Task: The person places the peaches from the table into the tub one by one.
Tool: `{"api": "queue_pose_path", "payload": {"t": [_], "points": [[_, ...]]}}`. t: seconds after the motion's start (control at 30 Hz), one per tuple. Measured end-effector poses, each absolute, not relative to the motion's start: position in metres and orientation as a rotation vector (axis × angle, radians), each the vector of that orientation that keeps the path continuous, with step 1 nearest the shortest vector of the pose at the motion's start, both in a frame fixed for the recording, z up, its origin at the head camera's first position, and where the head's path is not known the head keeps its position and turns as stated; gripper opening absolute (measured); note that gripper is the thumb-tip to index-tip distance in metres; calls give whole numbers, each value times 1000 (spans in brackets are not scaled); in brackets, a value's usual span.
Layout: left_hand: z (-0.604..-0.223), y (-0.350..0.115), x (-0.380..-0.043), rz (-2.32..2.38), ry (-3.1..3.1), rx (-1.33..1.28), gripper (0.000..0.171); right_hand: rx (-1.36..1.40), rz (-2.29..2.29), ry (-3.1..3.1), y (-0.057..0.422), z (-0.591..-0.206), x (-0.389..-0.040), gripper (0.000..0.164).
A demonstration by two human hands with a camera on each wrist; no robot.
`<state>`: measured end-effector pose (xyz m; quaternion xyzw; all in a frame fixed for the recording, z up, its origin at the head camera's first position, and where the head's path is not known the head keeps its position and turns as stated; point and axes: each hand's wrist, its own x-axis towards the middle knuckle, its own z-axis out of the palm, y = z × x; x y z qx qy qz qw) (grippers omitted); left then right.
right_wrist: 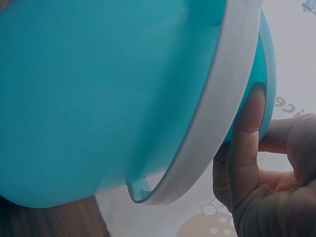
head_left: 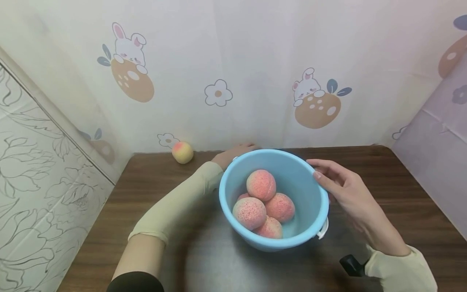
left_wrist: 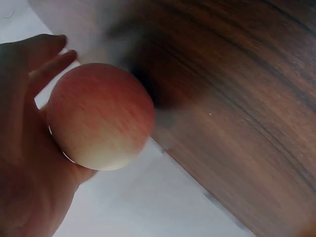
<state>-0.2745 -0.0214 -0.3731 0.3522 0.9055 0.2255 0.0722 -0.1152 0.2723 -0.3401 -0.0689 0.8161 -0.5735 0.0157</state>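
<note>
A light-blue bucket with several pink speckled peaches inside stands tilted toward me in the head view. My right hand pinches its right rim; in the right wrist view one finger lies against the outside wall and another passes behind the rim. My left hand reaches past the bucket's far left side, its fingers partly hidden. In the left wrist view a red and yellow peach sits right in front of that palm. Two fingers extend beside it, and a thin gap shows along the palm.
Another yellow and pink peach rests at the back left of the dark wooden table. Behind the table hangs a printed cloth. The bucket's white handle hangs along its outer side.
</note>
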Motion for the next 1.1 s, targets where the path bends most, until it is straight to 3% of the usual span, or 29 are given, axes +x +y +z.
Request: {"api": "queue_pose_path", "payload": {"t": [0.2, 0.3, 0.4, 0.6, 0.87, 0.97, 1.1], "points": [[-400, -21, -305, 528, 2785, 1119, 11, -213, -1773, 2550, 273, -341, -115, 46], [-405, -21, -310, 488, 2802, 1092, 5, -211, -1768, 2556, 273, -341, -114, 46], [-402, -20, -305, 484, 2829, 1065, 10, -213, -1762, 2569, 273, -341, -114, 46], [-379, -17, -272, 704, 2789, 1023, 40, -218, -1758, 2573, 274, -341, -114, 46], [-360, -21, -248, 1129, 2536, 798, 24, -212, -1755, 2589, 274, -342, -114, 47], [-361, -23, -245, 1149, 2533, 763, 29, -209, -1759, 2583, 274, -343, -115, 46], [-362, -26, -240, 1228, 2459, 614, 48, -213, -1755, 2590, 274, -344, -115, 46]]}}
